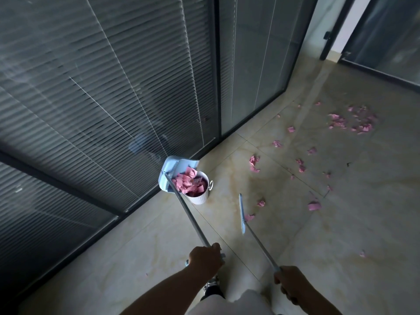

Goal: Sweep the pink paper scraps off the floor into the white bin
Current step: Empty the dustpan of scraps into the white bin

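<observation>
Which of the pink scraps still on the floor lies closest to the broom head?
The small pink scrap right beside the pale blue broom head, apparently touching its right edge. The other floor scraps lie apart from it, farther right or up toward the big pile.

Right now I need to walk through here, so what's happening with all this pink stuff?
A person is sweeping up. The left hand grips a long-handled blue dustpan, tipped over the white bin, which already holds pink paper. The right hand holds the broom, its head low beside the bin. Many pink scraps lie scattered across the tiled floor to the right.
</observation>
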